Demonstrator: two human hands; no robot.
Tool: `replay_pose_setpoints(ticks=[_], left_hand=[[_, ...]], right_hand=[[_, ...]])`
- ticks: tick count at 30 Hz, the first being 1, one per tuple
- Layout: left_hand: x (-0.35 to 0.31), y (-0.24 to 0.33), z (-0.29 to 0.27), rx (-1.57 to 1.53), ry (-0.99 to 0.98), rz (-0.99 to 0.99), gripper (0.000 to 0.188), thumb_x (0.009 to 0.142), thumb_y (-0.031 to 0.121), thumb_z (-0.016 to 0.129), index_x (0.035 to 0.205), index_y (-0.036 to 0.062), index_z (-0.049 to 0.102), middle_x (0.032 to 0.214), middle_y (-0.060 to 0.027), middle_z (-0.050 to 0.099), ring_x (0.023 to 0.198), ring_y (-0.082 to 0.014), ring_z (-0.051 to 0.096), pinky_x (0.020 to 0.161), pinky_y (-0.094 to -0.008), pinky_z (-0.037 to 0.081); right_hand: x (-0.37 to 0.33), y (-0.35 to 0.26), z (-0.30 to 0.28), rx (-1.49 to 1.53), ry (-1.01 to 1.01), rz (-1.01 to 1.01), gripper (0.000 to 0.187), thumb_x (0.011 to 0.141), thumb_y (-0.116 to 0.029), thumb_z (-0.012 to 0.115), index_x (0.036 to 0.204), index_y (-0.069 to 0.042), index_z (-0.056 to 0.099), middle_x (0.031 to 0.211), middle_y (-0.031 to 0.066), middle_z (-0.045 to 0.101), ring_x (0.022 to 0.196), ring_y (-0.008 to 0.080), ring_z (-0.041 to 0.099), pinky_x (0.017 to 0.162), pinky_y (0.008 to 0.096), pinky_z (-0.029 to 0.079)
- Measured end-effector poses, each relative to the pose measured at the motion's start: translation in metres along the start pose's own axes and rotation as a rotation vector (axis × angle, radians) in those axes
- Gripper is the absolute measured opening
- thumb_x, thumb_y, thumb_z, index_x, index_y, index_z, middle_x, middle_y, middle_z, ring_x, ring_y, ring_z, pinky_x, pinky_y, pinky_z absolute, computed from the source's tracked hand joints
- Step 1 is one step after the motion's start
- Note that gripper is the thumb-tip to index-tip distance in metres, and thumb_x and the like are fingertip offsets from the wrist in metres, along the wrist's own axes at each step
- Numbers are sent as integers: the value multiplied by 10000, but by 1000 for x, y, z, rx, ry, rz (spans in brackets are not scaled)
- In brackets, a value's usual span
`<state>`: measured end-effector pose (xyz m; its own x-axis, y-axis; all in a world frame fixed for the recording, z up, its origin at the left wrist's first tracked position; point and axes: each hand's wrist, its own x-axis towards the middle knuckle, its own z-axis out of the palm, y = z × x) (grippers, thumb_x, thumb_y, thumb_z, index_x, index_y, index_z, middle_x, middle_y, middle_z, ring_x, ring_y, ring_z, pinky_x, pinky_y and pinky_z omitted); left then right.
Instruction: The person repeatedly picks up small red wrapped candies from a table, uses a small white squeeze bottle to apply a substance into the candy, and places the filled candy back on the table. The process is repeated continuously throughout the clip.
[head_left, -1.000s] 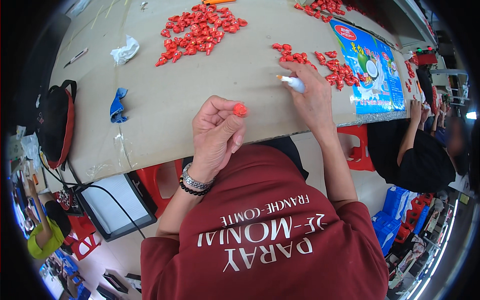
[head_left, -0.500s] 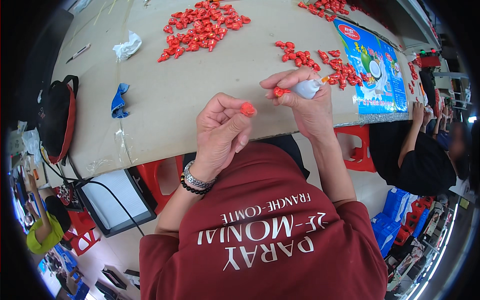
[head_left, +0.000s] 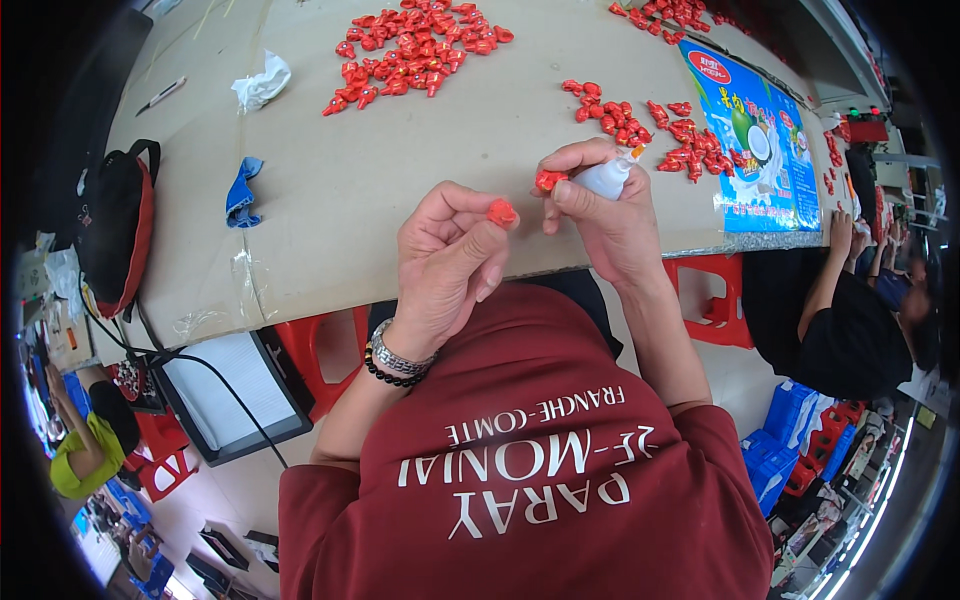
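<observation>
Between the thumb and index finger of my left hand (head_left: 450, 248) is a small red moulded piece (head_left: 501, 213). My right hand (head_left: 622, 225) pinches another red piece (head_left: 550, 180) at its fingertips. That same hand also keeps a white squeeze bottle (head_left: 606, 179) with an orange tip against its fingers, the tip pointing up and to the right. The two red pieces are close together but apart, above the table's near edge. On the table beyond my right hand lies a group of similar red pieces (head_left: 690, 150), and a larger heap (head_left: 420, 50) lies farther off.
A crumpled white tissue (head_left: 263, 82), a scrap of blue cloth (head_left: 243, 193) and a pen (head_left: 161, 95) lie on the left of the table (head_left: 330, 200). A black and red bag (head_left: 120, 235) rests at its left edge. A blue printed sheet (head_left: 757, 140) is at right, near another person's arm (head_left: 828, 265).
My right hand has shifted slightly left, and the red piece in it has turned so more of it shows. My left hand keeps its piece, nearly still. The view has shifted a little.
</observation>
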<state>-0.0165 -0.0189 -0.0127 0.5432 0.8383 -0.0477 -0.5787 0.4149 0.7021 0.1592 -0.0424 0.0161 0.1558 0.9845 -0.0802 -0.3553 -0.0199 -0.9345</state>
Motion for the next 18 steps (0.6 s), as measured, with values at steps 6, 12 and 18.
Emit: replay_pose_setpoints(ticks=[6,12,18], left_hand=[[0,1,2,-34,-40,17,135,902,129,612,961,50,521,902,-105,632,508,-78,489,385,-182,362],[1,1,5,-41,-51,19,142,899,129,615,962,47,517,897,-115,629,509,-88,493,385,-188,364],[0,-1,4,-27,-45,10,169,885,128,636,964,41,515,898,-122,628,512,-90,493,389,-187,365]], right_hand=[[0,4,1,-48,-36,-6,162,779,51,636,927,-3,673,823,52,639,634,108,599,579,236,507],[-2,7,4,-149,-93,-95,237,731,102,650,930,-16,704,834,44,643,731,113,615,641,235,512],[-5,2,5,-300,-46,-137,255,712,94,686,937,-25,709,832,40,665,765,100,634,679,213,509]])
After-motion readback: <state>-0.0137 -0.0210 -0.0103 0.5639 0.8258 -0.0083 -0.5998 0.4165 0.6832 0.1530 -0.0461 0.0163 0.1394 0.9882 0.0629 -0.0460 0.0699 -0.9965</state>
